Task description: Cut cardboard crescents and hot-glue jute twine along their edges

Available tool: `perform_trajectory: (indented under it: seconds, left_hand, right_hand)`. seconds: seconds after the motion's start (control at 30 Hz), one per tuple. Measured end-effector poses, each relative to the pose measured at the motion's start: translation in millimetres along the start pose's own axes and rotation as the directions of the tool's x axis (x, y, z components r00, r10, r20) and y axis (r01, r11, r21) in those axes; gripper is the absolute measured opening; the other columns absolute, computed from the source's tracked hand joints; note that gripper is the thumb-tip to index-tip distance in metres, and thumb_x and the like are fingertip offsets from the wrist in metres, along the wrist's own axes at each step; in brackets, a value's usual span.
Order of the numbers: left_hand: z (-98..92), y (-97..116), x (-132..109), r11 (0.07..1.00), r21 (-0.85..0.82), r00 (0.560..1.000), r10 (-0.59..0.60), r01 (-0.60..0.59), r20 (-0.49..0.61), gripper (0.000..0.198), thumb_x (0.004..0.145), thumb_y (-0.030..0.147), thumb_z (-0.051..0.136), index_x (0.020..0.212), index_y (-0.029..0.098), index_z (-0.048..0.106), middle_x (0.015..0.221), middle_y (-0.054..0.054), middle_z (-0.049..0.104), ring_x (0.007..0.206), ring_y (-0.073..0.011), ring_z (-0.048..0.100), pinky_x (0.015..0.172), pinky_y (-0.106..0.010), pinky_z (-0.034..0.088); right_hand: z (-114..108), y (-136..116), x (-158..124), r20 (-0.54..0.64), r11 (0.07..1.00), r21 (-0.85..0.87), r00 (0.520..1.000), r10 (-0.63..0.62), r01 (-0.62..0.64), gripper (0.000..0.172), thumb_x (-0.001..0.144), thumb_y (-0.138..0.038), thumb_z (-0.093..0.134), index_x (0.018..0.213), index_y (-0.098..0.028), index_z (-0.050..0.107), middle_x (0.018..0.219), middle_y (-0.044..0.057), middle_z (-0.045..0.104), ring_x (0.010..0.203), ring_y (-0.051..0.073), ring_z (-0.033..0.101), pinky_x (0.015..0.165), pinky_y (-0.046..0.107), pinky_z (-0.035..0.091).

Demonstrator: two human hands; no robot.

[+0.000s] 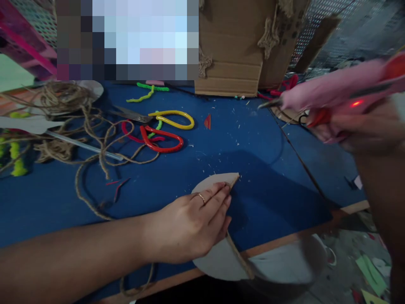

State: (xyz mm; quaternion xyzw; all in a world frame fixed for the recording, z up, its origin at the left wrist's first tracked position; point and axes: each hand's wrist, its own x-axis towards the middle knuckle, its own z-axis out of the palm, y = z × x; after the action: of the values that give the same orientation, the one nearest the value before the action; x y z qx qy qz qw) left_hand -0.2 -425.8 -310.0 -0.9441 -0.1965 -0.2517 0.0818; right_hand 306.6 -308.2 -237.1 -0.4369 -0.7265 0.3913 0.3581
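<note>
Two hands (186,223) (367,131), one glue gun (332,90), one cardboard disc (215,261)

Your left hand (186,223) wears a thin gold-coloured ring (201,198) on one finger, its nails (228,201) are short and unpainted, your left forearm (69,249) is bare, and your right hand (367,131) is too blurred for any detail.

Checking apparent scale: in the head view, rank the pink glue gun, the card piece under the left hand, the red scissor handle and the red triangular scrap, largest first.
1. Pink glue gun and card piece: similar; the gun's nearness makes this unsure.
2. Red scissor handle.
3. Red triangular scrap.
</note>
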Motion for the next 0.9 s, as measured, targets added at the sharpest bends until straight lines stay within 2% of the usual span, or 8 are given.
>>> perform_trajectory:
  seconds: [0.1,0.23,0.3,0.43,0.57,0.7,0.8,0.9]
  left_hand:
    - [1.1,0,-1,1.0,0.013,1.0,0.0,0.0,0.024,0.026,0.086,0.017,0.052,0.101,0.0,0.064,0.104,-0.02,0.067,0.104,-0.0272,0.063,0.083,-0.034,0.058]
    - [1.5,0,-3,1.0,0.02,0.999,0.012,-0.013,0.045,0.028,0.087,0.017,0.049,0.103,0.0,0.064,0.105,-0.019,0.067,0.106,-0.0273,0.062,0.086,-0.034,0.057]
    - [0.3,-1,-3,1.0,0.023,0.998,0.019,-0.02,0.061,0.028,0.088,0.017,0.047,0.103,0.0,0.064,0.106,-0.02,0.067,0.107,-0.0279,0.061,0.088,-0.034,0.056]
    - [-1.8,-1,-1,0.999,0.033,0.997,0.016,-0.019,0.077,0.028,0.088,0.018,0.047,0.104,0.001,0.064,0.108,-0.019,0.066,0.108,-0.0271,0.06,0.089,-0.034,0.055]
    - [0.7,-1,-1,1.0,0.031,1.0,0.006,-0.007,0.028,0.027,0.086,0.019,0.051,0.101,0.001,0.065,0.105,-0.018,0.068,0.105,-0.026,0.063,0.087,-0.034,0.057]
    - [1.6,0,-2,0.998,0.053,1.0,-0.02,0.021,-0.018,0.024,0.085,0.02,0.054,0.098,0.003,0.066,0.103,-0.014,0.069,0.105,-0.0248,0.063,0.09,-0.035,0.055]
    - [-0.6,2,-1,0.997,0.075,0.999,-0.027,0.029,-0.031,0.024,0.084,0.021,0.056,0.098,0.004,0.067,0.104,-0.013,0.069,0.105,-0.0242,0.062,0.092,-0.035,0.054]
    - [-1.9,3,0,0.996,0.083,1.0,-0.016,0.017,-0.008,0.025,0.084,0.022,0.056,0.1,0.004,0.067,0.102,-0.013,0.07,0.102,-0.0244,0.064,0.088,-0.033,0.056]
  right_hand:
    - [17,22,-2,0.051,0.998,0.013,0.997,0.054,-0.055,0.023,0.071,-0.038,0.071,0.072,-0.017,0.061,0.05,-0.001,0.053,0.04,0.007,0.044,0.033,0.021,0.027]
    - [32,44,-4,0.1,0.994,-0.107,0.994,0.036,-0.026,0.022,0.07,-0.037,0.069,0.077,-0.017,0.063,0.05,-0.003,0.05,0.04,0.008,0.042,0.033,0.02,0.029]
    - [36,49,-3,0.105,0.975,-0.216,0.994,-0.027,0.05,0.021,0.071,-0.037,0.067,0.079,-0.017,0.064,0.053,-0.003,0.052,0.044,0.01,0.045,0.039,0.023,0.037]
    - [35,51,-1,0.134,0.889,-0.421,0.981,-0.137,0.181,0.025,0.076,-0.038,0.061,0.087,-0.016,0.064,0.071,0.004,0.062,0.067,0.018,0.057,0.065,0.032,0.047]
    - [17,48,-6,0.201,0.757,-0.586,0.956,-0.211,0.29,0.036,0.078,-0.05,0.054,0.092,-0.017,0.06,0.096,0.011,0.062,0.089,0.024,0.056,0.078,0.036,0.043]
    - [0,37,-29,0.038,0.702,-0.645,0.93,-0.366,0.303,0.035,0.088,-0.05,0.04,0.073,-0.021,0.053,0.068,0.003,0.052,0.061,0.015,0.049,0.058,0.029,0.037]
    - [12,17,-47,0.044,0.649,-0.669,0.89,-0.453,0.363,0.03,0.09,-0.031,0.045,0.062,-0.02,0.047,0.055,-0.001,0.048,0.05,0.01,0.046,0.051,0.026,0.032]
    - [47,-7,-48,0.227,0.542,-0.689,0.854,-0.469,0.481,0.015,0.083,-0.021,0.058,0.07,-0.02,0.052,0.061,-0.003,0.057,0.049,0.007,0.046,0.053,0.022,0.036]
